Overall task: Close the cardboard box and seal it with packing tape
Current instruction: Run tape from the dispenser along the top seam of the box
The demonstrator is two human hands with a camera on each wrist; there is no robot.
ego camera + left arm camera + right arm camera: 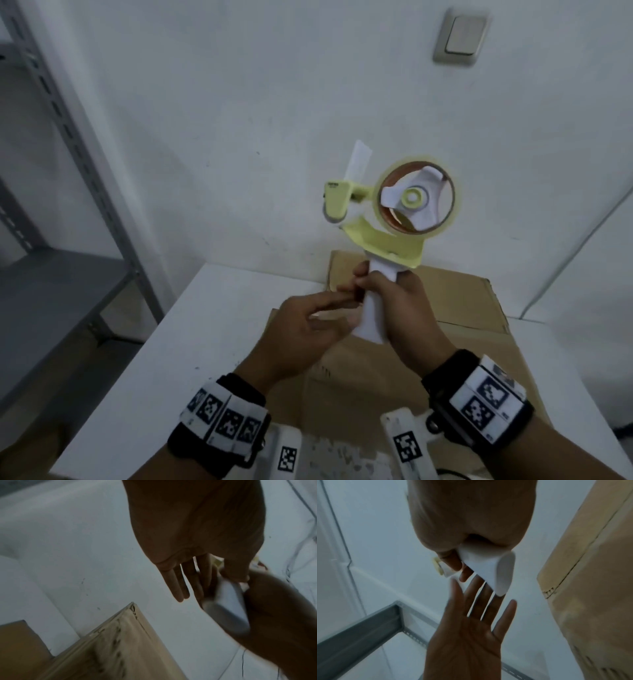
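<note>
A: The right hand [399,301] is wrapped round the white handle of the tape dispenser [387,212], fingers curled tight on it, holding the tool upright in the air.

B: And the left hand [301,335]?

A: Its fingers are straight and a little spread, the tips lying against the side of the same handle. The right wrist view shows the palm flat and bare, fingers reaching up to the flared butt of the handle [489,568]. It grips nothing.

B: Where is the tape itself?

A: A roll of clear tape [416,198] sits on the dispenser's white hub, inside the pale yellow-green frame. The nose with the roller points left, and a white strip [358,161] sticks up from it toward the wall.

B: And the cardboard box?

A: The cardboard box [394,377] lies on the white table [191,342], right under both hands and well below the dispenser. One brown flap [462,301] stretches toward the wall behind the hands. From the left wrist view a corner of the box [123,639] shows with the table surface beyond it. Whether the top is fully shut I cannot tell; the hands cover the seam.

B: Anything else around?

A: A grey metal shelf rack [61,240] stands to the left, a light switch [462,36] is on the wall above, and both wrists wear black bands with printed markers [226,418].
</note>
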